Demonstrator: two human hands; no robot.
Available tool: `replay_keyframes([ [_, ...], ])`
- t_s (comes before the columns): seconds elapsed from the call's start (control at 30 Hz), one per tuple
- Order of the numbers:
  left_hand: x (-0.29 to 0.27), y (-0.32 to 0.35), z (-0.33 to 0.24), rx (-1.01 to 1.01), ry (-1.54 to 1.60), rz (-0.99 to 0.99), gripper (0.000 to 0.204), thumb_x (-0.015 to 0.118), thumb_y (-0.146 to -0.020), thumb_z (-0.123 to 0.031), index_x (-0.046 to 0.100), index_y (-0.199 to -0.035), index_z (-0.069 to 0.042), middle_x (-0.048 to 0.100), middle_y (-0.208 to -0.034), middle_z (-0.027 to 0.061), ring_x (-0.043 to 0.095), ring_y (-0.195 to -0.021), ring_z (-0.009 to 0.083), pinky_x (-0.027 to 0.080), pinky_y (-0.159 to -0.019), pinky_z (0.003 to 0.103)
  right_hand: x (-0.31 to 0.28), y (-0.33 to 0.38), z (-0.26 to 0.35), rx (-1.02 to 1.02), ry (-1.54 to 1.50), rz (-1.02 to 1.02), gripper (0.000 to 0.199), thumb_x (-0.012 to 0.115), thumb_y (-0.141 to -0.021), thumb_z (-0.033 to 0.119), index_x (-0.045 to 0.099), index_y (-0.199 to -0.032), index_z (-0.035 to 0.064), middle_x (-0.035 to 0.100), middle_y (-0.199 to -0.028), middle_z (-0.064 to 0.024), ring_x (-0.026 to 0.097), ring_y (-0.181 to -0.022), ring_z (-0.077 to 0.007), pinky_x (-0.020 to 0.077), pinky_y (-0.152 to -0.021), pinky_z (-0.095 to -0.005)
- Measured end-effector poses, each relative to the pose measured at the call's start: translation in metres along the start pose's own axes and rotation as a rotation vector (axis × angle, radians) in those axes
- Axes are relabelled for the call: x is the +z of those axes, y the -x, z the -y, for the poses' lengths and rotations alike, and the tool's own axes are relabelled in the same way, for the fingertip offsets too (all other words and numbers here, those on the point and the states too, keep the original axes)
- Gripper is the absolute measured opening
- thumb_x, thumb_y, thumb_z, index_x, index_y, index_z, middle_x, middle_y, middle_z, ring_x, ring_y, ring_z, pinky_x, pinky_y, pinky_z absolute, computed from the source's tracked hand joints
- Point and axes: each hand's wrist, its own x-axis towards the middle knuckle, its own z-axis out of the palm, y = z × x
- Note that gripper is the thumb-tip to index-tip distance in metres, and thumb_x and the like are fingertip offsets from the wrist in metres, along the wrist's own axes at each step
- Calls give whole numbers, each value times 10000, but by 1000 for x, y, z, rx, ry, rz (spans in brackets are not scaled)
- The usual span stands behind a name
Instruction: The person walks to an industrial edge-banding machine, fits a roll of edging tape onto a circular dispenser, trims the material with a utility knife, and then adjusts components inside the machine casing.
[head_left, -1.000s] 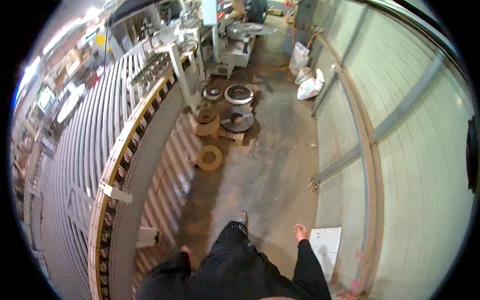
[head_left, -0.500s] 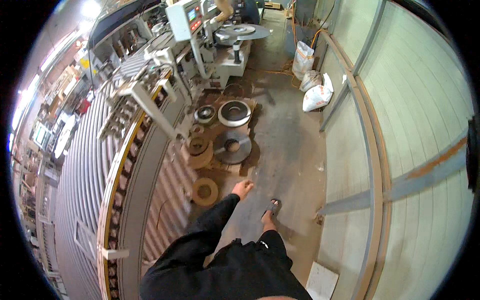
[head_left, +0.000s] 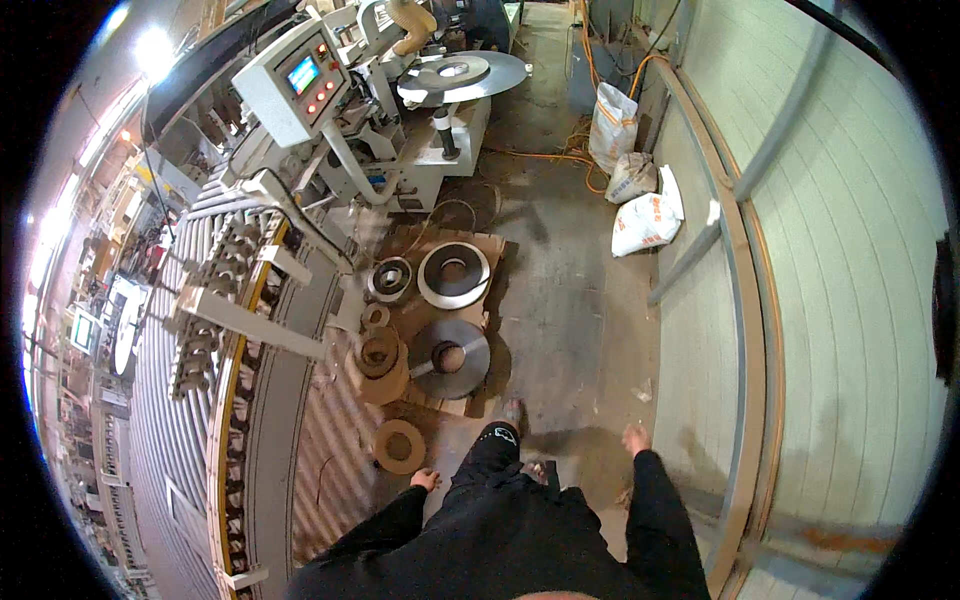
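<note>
I look down at my own dark-clothed body on a concrete floor. My left hand hangs at my side with nothing in it, close to a brown tape roll lying flat on the floor. My right hand swings out to the right, also with nothing in it, fingers loosely apart. One foot steps forward just behind a grey tape roll. Another grey roll and a smaller one lie on cardboard further ahead.
A long roller conveyor runs along my left. Ahead stands a machine with a control panel and a round grey disc on top. White sacks lean on the corrugated wall at my right.
I have walked forward along the conveyor; the rolls and the machine are nearer. My right hand has swung out to the right and my left hand has dropped beside the brown roll.
</note>
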Motion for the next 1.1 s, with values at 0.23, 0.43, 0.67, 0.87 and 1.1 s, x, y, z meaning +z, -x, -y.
replay_keyframes([
  [0.23, 42, -120, -171, 16, -816, 276, 497, 625, -1013, -357, 622, -1403, -49, 689, -1292, 181, 691, -1098, 347, 572, -926, 472, 31, -140, 249, -212, -68, -4, 251, 650, -1047, 241, 630, -1203, 46, 697, -979, -83, 668, -837, -174, 579, -703, -351],
  [0.43, 87, -267, -425, 560, -875, 120, 400, 610, -1033, -371, 668, -1274, -57, 696, -1226, 164, 684, -1046, 351, 564, -908, 459, 68, -197, 256, -117, 448, -20, 266, 679, -1022, 267, 695, -1184, 57, 718, -973, -80, 693, -869, -181, 544, -698, -391],
  [0.67, 139, -381, -742, 524, -107, 72, 429, 645, -1047, -311, 653, -1298, 37, 767, -1060, 150, 743, -957, 216, 586, -830, 376, 97, -199, 232, -428, 988, -35, 352, 569, -1066, 289, 654, -1260, 8, 653, -1287, -204, 600, -1129, -374, 479, -982, -462],
  [0.87, 159, -456, -811, 447, -267, -187, 310, 684, -989, -313, 760, -1163, -69, 786, -987, 132, 752, -914, 203, 574, -849, 345, 142, -334, 347, -102, 906, 83, 300, 565, -1065, 255, 656, -1189, -2, 645, -1148, -189, 596, -1008, -364, 486, -888, -483],
  [1.1, 182, -436, -901, 371, -376, -252, 351, 670, -1000, -274, 711, -1257, -37, 784, -1111, 181, 766, -1012, 241, 569, -900, 352, 158, -604, 539, -398, 1353, 245, 253, 560, -1063, 215, 658, -1106, -14, 635, -987, -172, 593, -866, -353, 494, -778, -509],
])
